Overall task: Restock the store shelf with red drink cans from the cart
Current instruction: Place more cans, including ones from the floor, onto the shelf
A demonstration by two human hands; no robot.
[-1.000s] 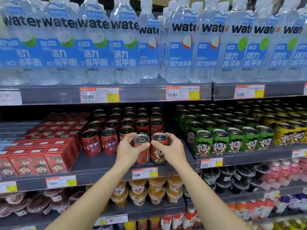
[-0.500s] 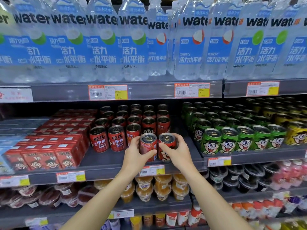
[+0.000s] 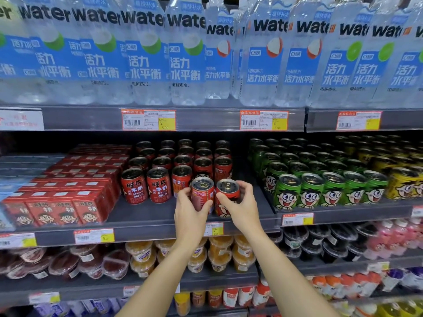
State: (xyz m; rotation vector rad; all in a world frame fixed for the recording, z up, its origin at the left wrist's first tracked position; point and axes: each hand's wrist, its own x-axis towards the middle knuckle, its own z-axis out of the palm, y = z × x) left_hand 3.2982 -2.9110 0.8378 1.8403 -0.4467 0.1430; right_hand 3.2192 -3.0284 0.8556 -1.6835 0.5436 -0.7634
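We stand before a store shelf (image 3: 146,216), a dark grey unit with several tiers, each front edge carrying clear strips with orange-and-yellow price tags (image 3: 148,119). Our left hand (image 3: 191,216) grips one red drink can (image 3: 202,193), fingers and thumb curled round its body, and our right hand (image 3: 240,208) grips a second red can (image 3: 225,197) the same way; the two cans sit side by side, touching or nearly so, near the front edge of the middle shelf. Whether their bases rest on the shelf we cannot tell, since our hands cover them. Just behind and to the left stand the rows of red cans (image 3: 158,184) already stocked, running back toward the rear of the shelf in five files. At the left end of the same tier lie stacked red cartons (image 3: 68,202) with a cartoon face, and to the right, on a separate shelf section, stand green cans (image 3: 311,191) and then yellow cans (image 3: 402,186) toward the right edge. The tier above holds tall clear water bottles (image 3: 146,53) with blue labels, packed shoulder to shoulder across its whole width. Below the middle shelf we see orange jelly cups (image 3: 219,255), dark red cups (image 3: 68,264) to the left, and black cups (image 3: 320,243) and pink bottles (image 3: 393,236) to the right; a lower tier shows more small packs, blurred.
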